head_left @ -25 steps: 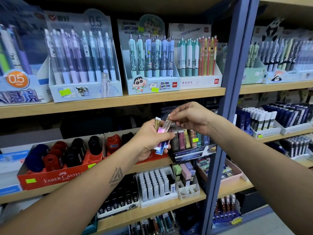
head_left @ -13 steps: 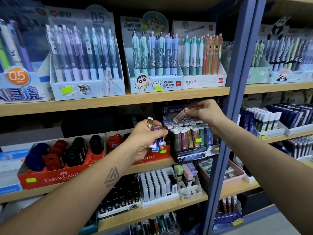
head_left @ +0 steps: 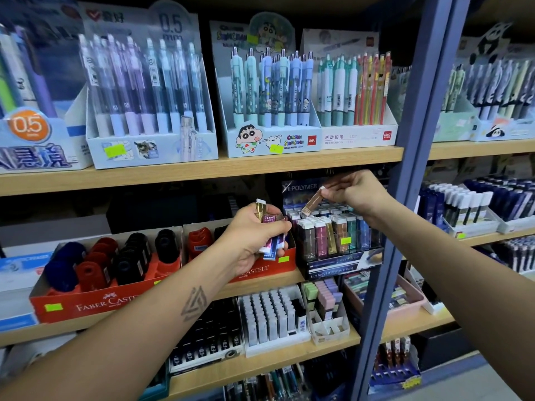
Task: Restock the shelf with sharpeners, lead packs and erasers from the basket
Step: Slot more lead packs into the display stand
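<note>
Copper lead pack (head_left: 312, 201) pinched by right hand (head_left: 354, 191); left hand (head_left: 254, 235) grips a bundle (head_left: 270, 227).

Copper lead pack (head_left: 312, 202); red sharpener tray (head_left: 95, 306); pastel blue and lilac pens (head_left: 144, 85)

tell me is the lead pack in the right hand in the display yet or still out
Still out. The right hand pinches the lead pack tilted above the display's rows.
</note>
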Motion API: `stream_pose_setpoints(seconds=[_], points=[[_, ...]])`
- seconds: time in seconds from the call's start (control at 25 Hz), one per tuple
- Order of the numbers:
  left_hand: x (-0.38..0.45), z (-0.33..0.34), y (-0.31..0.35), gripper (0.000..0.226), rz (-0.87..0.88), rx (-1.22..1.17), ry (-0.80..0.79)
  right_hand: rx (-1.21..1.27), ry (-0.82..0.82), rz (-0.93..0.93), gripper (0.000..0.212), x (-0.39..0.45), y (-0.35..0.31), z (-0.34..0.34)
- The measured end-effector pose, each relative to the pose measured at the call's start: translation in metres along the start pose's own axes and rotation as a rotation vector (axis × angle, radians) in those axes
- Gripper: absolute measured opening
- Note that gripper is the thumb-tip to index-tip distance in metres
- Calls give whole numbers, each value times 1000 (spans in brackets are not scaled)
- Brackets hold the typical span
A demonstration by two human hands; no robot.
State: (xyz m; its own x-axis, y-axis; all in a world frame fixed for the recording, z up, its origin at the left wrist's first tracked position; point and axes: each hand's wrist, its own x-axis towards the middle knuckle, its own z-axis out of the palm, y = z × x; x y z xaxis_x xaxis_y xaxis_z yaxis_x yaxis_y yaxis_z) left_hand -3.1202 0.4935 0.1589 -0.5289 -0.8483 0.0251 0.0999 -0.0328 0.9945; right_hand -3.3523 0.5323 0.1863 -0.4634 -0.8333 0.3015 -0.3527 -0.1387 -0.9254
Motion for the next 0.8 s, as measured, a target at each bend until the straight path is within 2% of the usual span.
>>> stream_pose_setpoints(seconds=[0.12,0.36,0.64,0.8], points=[[1,0,0,38,-4,7,-3,21,-9,-13,12,0,-1,-2],[2,-1,-3,38,-10,8,-1,-221,-79,-31,8,-3,-2,1],[1,0,-4,39,-8,12,-9,-540,-174,-173,10,-5,-15,6],[-1,1,-4,40,-8,12,-15,-521,-204,-216,6,-9,-18,13]])
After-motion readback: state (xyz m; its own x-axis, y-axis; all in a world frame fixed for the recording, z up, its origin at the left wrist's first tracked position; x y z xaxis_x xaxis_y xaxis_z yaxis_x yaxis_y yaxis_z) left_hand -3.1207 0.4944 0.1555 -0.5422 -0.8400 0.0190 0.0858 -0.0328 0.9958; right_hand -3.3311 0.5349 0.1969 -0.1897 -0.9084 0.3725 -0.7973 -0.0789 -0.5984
